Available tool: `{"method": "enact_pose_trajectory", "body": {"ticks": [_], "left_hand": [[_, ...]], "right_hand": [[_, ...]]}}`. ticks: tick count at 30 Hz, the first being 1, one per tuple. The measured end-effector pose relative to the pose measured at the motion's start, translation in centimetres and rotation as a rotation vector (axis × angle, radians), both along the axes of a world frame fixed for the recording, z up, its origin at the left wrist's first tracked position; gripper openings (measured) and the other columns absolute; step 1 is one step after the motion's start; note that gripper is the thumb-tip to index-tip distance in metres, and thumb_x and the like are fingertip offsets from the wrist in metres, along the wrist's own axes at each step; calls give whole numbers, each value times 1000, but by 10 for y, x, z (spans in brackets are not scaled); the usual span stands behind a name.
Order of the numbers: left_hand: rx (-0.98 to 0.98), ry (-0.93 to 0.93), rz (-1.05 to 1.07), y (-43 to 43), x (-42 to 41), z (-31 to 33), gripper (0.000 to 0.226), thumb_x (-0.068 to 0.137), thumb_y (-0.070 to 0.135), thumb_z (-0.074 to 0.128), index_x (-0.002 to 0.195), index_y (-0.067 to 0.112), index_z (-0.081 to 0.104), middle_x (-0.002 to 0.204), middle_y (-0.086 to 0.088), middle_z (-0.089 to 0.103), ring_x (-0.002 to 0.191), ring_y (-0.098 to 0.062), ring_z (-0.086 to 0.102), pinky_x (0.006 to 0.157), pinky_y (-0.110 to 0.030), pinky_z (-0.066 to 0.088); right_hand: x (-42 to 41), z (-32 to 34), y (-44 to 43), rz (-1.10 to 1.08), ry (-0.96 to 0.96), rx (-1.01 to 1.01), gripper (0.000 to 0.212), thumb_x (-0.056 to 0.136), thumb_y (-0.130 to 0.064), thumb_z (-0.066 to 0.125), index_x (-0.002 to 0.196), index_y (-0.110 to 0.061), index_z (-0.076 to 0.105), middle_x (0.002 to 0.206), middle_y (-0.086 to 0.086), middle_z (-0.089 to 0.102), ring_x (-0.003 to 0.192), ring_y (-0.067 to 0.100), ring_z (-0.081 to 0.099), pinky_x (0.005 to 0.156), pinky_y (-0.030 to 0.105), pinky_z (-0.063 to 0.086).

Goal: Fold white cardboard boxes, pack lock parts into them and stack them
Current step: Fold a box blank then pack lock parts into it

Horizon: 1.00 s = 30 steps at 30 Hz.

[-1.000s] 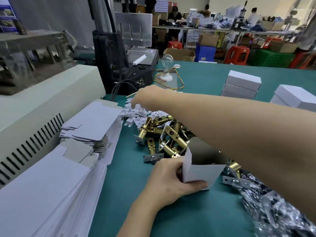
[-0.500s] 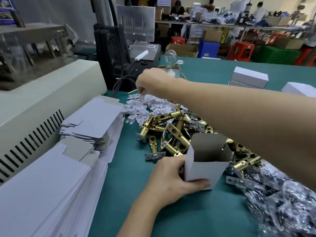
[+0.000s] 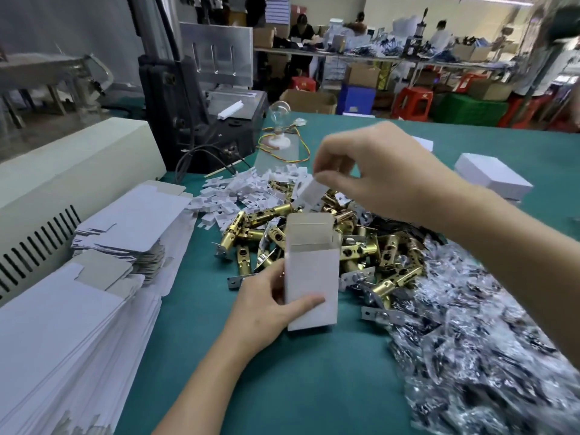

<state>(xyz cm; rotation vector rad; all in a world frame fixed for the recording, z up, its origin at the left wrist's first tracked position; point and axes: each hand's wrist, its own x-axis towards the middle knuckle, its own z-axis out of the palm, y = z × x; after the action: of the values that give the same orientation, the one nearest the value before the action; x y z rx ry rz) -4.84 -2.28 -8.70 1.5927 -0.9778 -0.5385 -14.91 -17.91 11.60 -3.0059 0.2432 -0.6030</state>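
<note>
The stack of flat blanks (image 3: pixel 62 324) at the left is cut off by the frame edge. On the desk (image 3: pixel 282 387), the left hand (image 3: pixel 266 306) grips the white box (image 3: pixel 310 277), thumb across its near face and the other fingers hidden behind it. The box now stands upright; earlier it leaned open toward the camera. The right hand (image 3: pixel 376 171) has come back from the far pile of white inserts (image 3: pixel 248 189) and pinches a white card piece (image 3: pixel 309 191) above the box's top. Brass latches (image 3: pixel 361 246) lie beyond the box. The plastic bags (image 3: pixel 486 340) at the right are blurred.
</note>
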Motion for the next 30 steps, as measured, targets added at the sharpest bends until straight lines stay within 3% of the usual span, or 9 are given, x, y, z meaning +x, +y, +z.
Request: {"method": "enact_pose_trajectory", "body": {"ticks": [6, 11, 14, 16, 20, 24, 27, 30], "left_hand": [[-60, -123, 19, 3, -7, 3, 56, 69, 66, 85, 118, 47, 65, 107, 26, 76, 98, 0, 73, 74, -16, 58], [-55, -182, 11, 3, -7, 0, 61, 69, 77, 81, 114, 40, 68, 100, 23, 77, 91, -5, 75, 71, -28, 63], [-61, -204, 14, 4, -7, 1, 59, 69, 79, 80, 115, 45, 66, 98, 24, 77, 88, -4, 74, 67, -21, 58], [-66, -205, 19, 4, -6, 2, 57, 68, 79, 79, 114, 49, 65, 97, 24, 77, 84, -4, 73, 65, -17, 54], [-69, -180, 6, 2, -3, -2, 55, 71, 67, 86, 119, 51, 65, 103, 22, 78, 94, -8, 76, 73, -28, 62], [-83, -153, -13, 3, -3, 0, 63, 68, 76, 82, 123, 51, 64, 110, 24, 76, 101, -4, 74, 78, -21, 61], [-76, -155, -18, 3, -2, 0, 65, 68, 76, 82, 124, 48, 64, 112, 26, 75, 104, -1, 73, 79, -17, 59], [-64, -158, -23, 2, -1, -2, 63, 69, 66, 86, 125, 44, 66, 112, 25, 75, 105, -1, 73, 82, -19, 60]], "right_hand": [[-17, -17, 4, -49, 213, -131, 9, 98, -32, 64, 103, -32, 71, 97, -13, 74, 94, 21, 66, 77, 37, 54], [-12, -28, 23, 9, 347, -147, 16, 95, -30, 65, 101, -42, 73, 95, -14, 72, 89, 18, 67, 72, 34, 56], [-9, -34, 32, 21, 390, -152, 14, 93, -28, 64, 97, -37, 74, 88, -9, 72, 85, 21, 66, 71, 36, 57], [-7, -38, 34, 11, 378, -173, 13, 93, -29, 63, 96, -35, 74, 87, -8, 71, 86, 22, 65, 71, 35, 56], [-8, -36, 28, 28, 340, -54, 14, 98, -32, 64, 105, -36, 76, 95, -13, 74, 89, 13, 66, 78, 35, 57], [-17, -21, -6, -4, 72, 219, 15, 97, -22, 68, 106, -29, 78, 88, -14, 76, 76, 2, 70, 81, 32, 58], [-19, -20, -57, -222, -73, 208, 17, 98, -19, 63, 105, -25, 77, 86, -10, 76, 80, 8, 71, 79, 37, 60], [-18, -39, -108, -461, 89, 81, 23, 97, -12, 58, 109, -21, 76, 102, -1, 76, 96, 20, 70, 84, 40, 59]]}}
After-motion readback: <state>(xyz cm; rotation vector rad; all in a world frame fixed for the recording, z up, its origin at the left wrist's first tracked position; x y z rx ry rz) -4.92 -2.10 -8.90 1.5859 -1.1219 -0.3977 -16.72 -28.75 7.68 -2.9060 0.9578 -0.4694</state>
